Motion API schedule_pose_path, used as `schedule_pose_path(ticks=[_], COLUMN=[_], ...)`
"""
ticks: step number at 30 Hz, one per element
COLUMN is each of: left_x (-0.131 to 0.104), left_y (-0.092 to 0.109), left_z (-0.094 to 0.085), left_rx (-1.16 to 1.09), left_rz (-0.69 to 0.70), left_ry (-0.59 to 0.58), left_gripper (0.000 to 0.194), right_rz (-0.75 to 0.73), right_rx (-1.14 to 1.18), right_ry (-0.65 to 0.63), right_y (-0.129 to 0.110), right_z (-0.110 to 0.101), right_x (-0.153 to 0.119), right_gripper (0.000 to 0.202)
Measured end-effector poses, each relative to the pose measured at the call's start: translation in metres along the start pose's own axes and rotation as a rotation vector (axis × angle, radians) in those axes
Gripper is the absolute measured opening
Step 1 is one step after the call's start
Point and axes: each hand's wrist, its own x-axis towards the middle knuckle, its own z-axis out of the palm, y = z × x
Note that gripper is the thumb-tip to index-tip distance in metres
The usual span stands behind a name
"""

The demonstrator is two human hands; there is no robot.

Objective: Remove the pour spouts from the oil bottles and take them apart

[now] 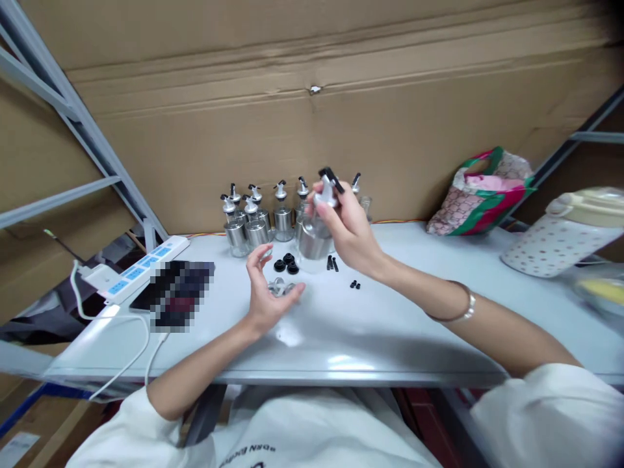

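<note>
My right hand (353, 227) grips a glass oil bottle (314, 242) by its silver spout cap, holding it up off the table. The bottle has a metal band round its body and a black flip lid on top. My left hand (268, 292) is held to the left and lower, fingers curved and apart, with nothing in its grasp. Behind it on the table lie a few clear and silvery small parts (280, 286). Black round stoppers (286, 263) sit near the bottle's base. Two black strips (332, 263) and some tiny black caps (355, 285) lie right of them.
Several similar oil bottles (256, 224) stand at the back against a cardboard wall (273, 143). A power strip (146, 270), a blurred-out phone (178, 296) and white cables are on the left. A patterned bag (482, 195) and a dotted white jug (550, 237) stand at right.
</note>
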Motion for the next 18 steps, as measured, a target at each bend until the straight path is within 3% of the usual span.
schedule_pose_path(ticks=[2, 4, 7, 9, 13, 18], left_x=[-0.004, -0.008, -0.014, -0.018, -0.023, -0.024], left_y=[0.014, 0.026, 0.038, 0.044, 0.048, 0.041], left_z=[0.01, 0.021, 0.033, 0.035, 0.031, 0.03], left_rx=[-0.127, -0.236, -0.259, -0.23, -0.25, -0.292], left_rz=[-0.035, -0.172, -0.445, -0.546, -0.555, -0.524], left_ry=[-0.094, -0.207, -0.319, -0.36, -0.443, -0.528], left_gripper=[0.085, 0.09, 0.067, 0.051, 0.044, 0.044], right_rz=[0.011, 0.03, 0.003, -0.075, -0.24, -0.257], right_rx=[0.042, 0.116, 0.171, 0.14, 0.096, 0.046], right_ry=[-0.073, -0.11, -0.149, -0.178, -0.197, -0.155], right_y=[-0.01, -0.017, -0.023, -0.024, -0.02, -0.022], right_z=[-0.004, -0.005, -0.002, 0.002, 0.011, 0.014], right_x=[-0.025, -0.044, -0.06, -0.065, -0.072, -0.077], right_gripper=[0.028, 0.026, 0.022, 0.021, 0.024, 0.025])
